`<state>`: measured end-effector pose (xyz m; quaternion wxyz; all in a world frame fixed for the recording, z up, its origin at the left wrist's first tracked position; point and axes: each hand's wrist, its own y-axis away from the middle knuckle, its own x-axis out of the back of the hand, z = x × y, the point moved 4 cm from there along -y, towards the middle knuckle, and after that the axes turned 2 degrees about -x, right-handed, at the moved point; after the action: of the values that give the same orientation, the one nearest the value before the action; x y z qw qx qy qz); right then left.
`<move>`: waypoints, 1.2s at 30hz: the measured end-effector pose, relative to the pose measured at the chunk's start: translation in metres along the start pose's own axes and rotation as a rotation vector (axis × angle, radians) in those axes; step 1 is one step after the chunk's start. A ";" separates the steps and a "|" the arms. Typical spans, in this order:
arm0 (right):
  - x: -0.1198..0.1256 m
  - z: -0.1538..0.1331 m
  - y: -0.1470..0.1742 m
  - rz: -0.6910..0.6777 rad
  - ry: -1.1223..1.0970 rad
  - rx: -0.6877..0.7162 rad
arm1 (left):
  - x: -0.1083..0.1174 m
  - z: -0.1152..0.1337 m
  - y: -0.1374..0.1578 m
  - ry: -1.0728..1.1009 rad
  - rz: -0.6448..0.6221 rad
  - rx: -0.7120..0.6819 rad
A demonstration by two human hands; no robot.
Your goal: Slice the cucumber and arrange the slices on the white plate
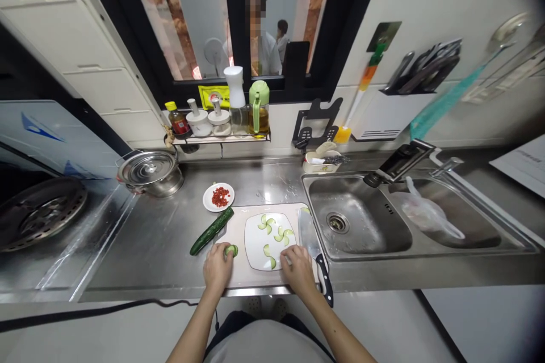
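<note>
My left hand (218,265) is closed around a small stack of cucumber slices (232,250) at the left part of the cutting board (238,279). At the lower right of the white square plate (254,244), my right hand (299,266) has its fingers pinched together; whatever they hold is hidden. Half-round cucumber slices (267,223) lie on the plate in curved groups. A long piece of cucumber (212,231) rests partly on the board, left of the plate. Along the board's right side lies a knife (307,232) with a black handle.
A small white dish of chopped red pieces (220,197) sits behind the cucumber. To the right is a double sink (353,210) with a plastic bag (428,212) in it. A lidded steel pot (155,174) stands at the left, below a rack of seasoning bottles (239,116).
</note>
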<state>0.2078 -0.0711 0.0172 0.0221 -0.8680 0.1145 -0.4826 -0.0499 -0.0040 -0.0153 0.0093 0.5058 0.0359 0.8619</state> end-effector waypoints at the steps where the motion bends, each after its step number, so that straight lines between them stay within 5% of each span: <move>1: 0.000 0.000 0.000 -0.005 -0.004 -0.006 | 0.001 0.001 -0.001 -0.001 -0.003 0.004; 10: -0.004 0.000 -0.001 -0.017 -0.019 -0.025 | 0.004 0.006 0.000 -0.008 -0.030 0.079; 36: 0.002 -0.009 -0.002 -0.007 -0.062 0.003 | 0.008 0.004 0.003 -0.167 0.038 -0.009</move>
<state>0.2016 -0.0692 0.0238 0.0254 -0.8828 0.1099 -0.4559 -0.0505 -0.0061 -0.0062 -0.0016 0.5764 0.0215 0.8169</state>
